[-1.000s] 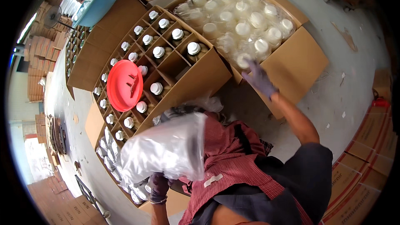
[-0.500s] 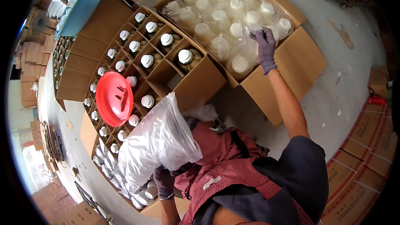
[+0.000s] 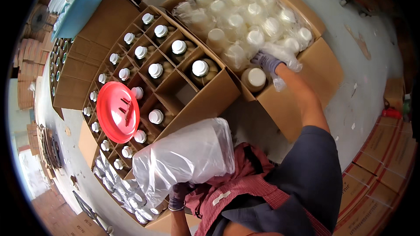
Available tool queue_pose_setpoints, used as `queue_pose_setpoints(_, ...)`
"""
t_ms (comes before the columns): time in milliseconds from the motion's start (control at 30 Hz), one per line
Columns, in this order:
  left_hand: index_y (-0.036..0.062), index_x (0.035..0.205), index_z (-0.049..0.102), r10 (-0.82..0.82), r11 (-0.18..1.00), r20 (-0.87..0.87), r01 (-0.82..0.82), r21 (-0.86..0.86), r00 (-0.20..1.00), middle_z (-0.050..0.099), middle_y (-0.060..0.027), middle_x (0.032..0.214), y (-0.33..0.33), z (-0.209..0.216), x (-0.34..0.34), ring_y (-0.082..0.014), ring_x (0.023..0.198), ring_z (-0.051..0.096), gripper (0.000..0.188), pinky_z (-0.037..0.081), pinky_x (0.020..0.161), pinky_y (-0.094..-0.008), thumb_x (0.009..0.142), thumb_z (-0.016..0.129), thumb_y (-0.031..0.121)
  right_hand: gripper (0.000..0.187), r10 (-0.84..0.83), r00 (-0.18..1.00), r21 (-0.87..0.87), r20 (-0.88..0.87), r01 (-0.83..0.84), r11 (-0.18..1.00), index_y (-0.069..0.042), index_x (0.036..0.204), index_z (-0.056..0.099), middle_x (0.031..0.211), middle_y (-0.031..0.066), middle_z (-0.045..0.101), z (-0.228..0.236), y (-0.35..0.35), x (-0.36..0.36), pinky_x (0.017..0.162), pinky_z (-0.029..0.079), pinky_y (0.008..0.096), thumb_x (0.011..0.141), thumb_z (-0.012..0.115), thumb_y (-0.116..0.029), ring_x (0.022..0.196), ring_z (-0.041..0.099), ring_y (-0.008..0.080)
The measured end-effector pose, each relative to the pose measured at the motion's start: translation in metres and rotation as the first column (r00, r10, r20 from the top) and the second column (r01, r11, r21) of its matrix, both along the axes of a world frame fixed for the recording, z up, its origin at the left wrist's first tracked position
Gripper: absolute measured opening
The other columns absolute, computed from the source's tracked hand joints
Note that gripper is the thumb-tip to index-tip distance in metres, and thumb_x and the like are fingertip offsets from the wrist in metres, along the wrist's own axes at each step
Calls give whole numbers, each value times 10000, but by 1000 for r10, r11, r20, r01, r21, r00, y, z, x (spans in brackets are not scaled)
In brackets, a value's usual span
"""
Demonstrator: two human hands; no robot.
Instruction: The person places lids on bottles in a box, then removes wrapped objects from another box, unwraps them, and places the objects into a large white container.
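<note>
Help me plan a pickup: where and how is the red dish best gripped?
Probably by the red dish at its right rim, coming from the right, between two white caps: that raised edge is exposed, and the dark pieces inside call for a level hold.

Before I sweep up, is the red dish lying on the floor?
No, the red dish sits over the white-capped bottles in the divided carton.

Far left of the left hand [image 3: 179,193], the scene is overexposed; above it, glare is thrown by the plastic bag [image 3: 186,153]. Below the right hand [image 3: 267,62], the floor [image 3: 256,122] is shadowed. Outer edges are bent.
</note>
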State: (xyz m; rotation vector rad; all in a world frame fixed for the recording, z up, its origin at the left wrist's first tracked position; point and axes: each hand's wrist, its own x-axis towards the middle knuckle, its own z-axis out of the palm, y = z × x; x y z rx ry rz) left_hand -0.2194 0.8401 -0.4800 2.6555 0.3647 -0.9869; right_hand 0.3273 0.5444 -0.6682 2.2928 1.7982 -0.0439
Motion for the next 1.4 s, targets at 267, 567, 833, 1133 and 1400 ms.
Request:
queue_pose_setpoints(267,19,1093,625,472,782,-36,-437,-445,881,669,-108,1039,15,0,-21,-184,885,648,349,532,786,-306,1004,408,277,275,-293,913,-401,-285,164,901,-145,1094,678,1110,145,653,-24,25,23,1024,381,385,854,571,-227,1124,566,320)
queue_pose_setpoints(567,26,1076,584,405,693,570,166,-701,716,643,-208,963,-33,46,274,-359,931,612,289,501,748,-444,865,555,222,384,-661,539,182,-522,828,531,-5,1117,609,1068,218,634,266,-131,-40,859,460,430,865,619,-294,1011,606,343)
queue_pose_setpoints(833,89,985,675,-618,691,627,707,147,474,691,-169,965,-116,-105,484,-332,915,665,237,520,806,-409,801,540,154,229,-569,224,442,-792,852,-280,44,941,587,733,12,507,263,-208,-204,603,408,306,895,611,-179,684,468,123)
queue_pose_setpoints(1133,9,1366,386,285,598,476,234,-767,832,490,-171,1331,-99,-3,391,-269,1133,566,514,472,927,-369,887,545,107,273,-206,84,156,-975,918,-364,-97,658,435,675,-68,379,279,-121,-259,567,349,207,877,597,-91,625,355,37)
queue_pose_setpoints(1400,95,1449,330,868,-481,-399,305,-822,294,444,-117,1420,6,95,192,-303,1279,447,731,360,1082,-473,940,356,620,425,374,404,550,-835,586,595,-29,1249,528,1170,105,595,270,86,-298,923,474,363,856,657,-123,1075,575,246)
